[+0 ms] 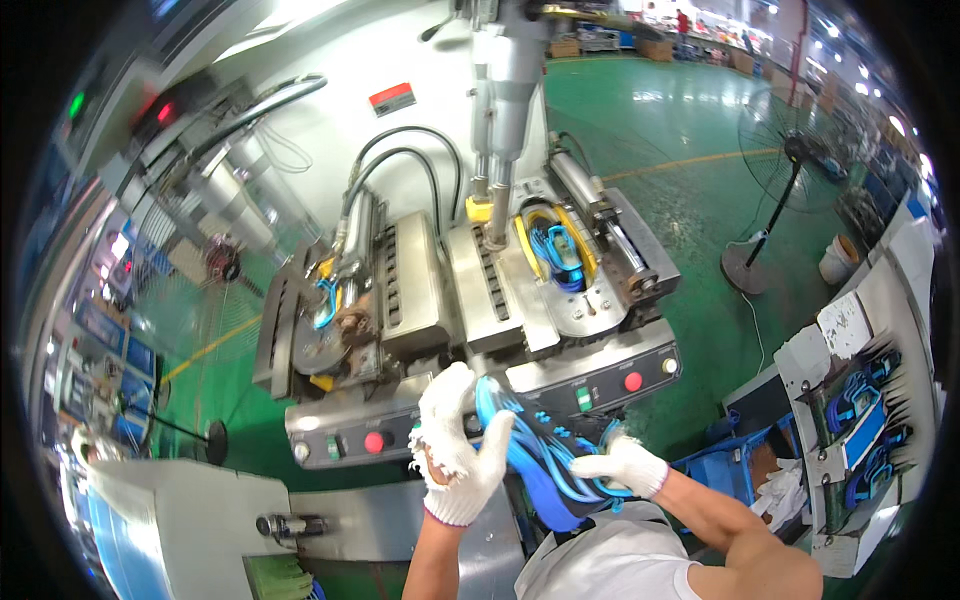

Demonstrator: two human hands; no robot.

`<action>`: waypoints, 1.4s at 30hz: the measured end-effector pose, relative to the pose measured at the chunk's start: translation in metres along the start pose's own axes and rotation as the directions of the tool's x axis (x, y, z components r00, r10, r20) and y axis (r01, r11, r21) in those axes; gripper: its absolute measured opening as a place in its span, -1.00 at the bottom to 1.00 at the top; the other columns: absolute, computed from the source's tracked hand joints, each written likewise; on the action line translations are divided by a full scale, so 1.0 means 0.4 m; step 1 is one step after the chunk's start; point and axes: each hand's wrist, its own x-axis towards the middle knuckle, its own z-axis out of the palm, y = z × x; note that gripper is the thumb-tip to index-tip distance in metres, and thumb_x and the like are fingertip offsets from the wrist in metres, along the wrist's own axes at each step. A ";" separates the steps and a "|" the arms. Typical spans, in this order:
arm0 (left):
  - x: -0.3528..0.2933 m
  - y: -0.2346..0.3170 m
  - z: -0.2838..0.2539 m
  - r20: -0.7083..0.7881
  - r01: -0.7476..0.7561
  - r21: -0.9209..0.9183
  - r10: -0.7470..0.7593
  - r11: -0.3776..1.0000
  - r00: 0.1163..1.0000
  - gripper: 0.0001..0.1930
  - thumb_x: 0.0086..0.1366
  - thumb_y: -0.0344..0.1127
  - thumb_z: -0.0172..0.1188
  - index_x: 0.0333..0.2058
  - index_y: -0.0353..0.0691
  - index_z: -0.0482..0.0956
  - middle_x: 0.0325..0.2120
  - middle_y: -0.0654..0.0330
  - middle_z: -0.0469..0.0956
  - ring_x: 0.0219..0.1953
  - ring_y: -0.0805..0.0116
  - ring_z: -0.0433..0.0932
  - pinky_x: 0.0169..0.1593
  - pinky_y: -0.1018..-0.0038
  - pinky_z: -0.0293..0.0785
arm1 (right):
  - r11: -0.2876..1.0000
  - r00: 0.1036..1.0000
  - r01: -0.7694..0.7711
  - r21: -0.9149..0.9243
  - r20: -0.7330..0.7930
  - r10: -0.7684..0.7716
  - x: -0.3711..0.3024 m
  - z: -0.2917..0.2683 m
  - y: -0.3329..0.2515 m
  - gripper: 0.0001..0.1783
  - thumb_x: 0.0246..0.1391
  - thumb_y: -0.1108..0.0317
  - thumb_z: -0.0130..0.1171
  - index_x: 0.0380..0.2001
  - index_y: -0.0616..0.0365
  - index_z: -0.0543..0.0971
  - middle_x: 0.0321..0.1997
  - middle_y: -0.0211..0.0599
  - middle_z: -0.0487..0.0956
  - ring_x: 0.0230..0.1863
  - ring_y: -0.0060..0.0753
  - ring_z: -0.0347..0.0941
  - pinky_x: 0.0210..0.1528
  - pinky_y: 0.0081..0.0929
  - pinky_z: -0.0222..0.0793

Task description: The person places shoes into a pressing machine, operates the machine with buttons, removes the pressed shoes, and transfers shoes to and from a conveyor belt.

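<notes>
Blue shoe, partly behind gloved hands

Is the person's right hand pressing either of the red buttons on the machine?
No, the gloved right hand grips the blue shoe, apart from both red buttons.

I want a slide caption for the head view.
Gloved left hand and right hand on a blue shoe upper before a machine.

Downward fisheye view from the head
</notes>
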 end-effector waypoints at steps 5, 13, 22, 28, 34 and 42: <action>0.134 -0.080 0.369 0.183 0.439 -0.347 -0.399 0.829 0.898 -0.47 0.38 -0.39 0.23 0.27 -0.32 0.31 0.15 -0.06 0.44 0.16 0.10 0.54 0.23 0.26 0.47 | 0.891 0.929 0.285 0.353 -0.331 -0.166 -0.083 -0.162 0.022 -0.70 0.02 0.38 0.37 -0.17 0.27 0.60 -0.57 -0.56 0.45 -0.72 -0.73 0.18 -0.71 -0.62 0.02; 0.429 -0.284 0.913 0.217 0.755 0.052 -0.746 0.653 0.630 -0.17 0.14 0.10 0.37 0.17 -0.47 0.35 0.10 -0.34 0.49 0.16 -0.25 0.50 0.26 0.13 0.39 | 0.873 0.801 0.245 0.421 -0.595 0.062 -0.143 -0.324 0.056 -0.61 -0.13 0.32 0.40 -0.27 0.27 0.49 -0.49 -0.45 0.48 -0.71 -0.65 0.23 -0.73 -0.56 0.10; 0.555 -0.426 0.972 0.312 0.830 0.103 -0.810 0.548 0.496 -0.65 -0.01 -0.18 0.41 -0.37 -0.39 0.66 -0.35 -0.08 0.69 -0.31 0.21 0.70 -0.19 0.32 0.61 | 0.921 0.646 0.292 0.258 -0.763 0.009 -0.070 -0.365 0.051 -0.67 -0.20 0.33 0.46 -0.44 0.38 0.60 -0.22 -0.27 0.61 -0.22 -0.41 0.51 -0.08 -0.34 0.50; 0.436 -0.299 0.664 0.375 0.829 -0.236 -0.739 0.508 0.559 -0.77 0.18 -0.30 0.41 -0.21 -0.24 0.68 -0.34 0.23 0.66 -0.37 0.53 0.58 -0.31 0.55 0.51 | 0.944 0.674 0.252 0.215 -0.739 -0.011 0.016 -0.366 -0.156 -0.54 -0.07 0.38 0.45 -0.07 0.23 0.57 -0.22 -0.35 0.60 -0.30 -0.49 0.50 -0.26 -0.41 0.47; 0.076 -0.160 0.250 0.534 0.902 -0.324 -0.732 0.285 0.423 -0.59 0.21 -0.29 0.41 0.02 -0.29 0.65 -0.16 0.17 0.71 -0.17 0.43 0.63 -0.02 0.37 0.57 | 0.933 0.827 0.280 -0.227 -0.437 -0.355 0.406 -0.404 -0.460 -0.71 0.04 0.28 0.46 -0.32 0.23 0.60 -0.47 -0.38 0.60 -0.53 -0.62 0.43 -0.55 -0.57 0.35; -0.507 0.017 -0.018 0.021 0.788 0.584 -0.968 -0.193 -0.252 -0.10 0.05 0.20 0.49 0.20 -0.32 0.43 0.08 -0.08 0.59 0.14 -0.04 0.56 0.22 0.20 0.46 | 0.259 0.719 -0.178 -0.949 -0.306 -0.624 1.063 -0.402 -0.446 -0.55 0.06 0.04 0.07 -0.24 0.19 0.70 -0.06 0.18 0.66 -0.01 0.12 0.62 0.06 -0.06 0.52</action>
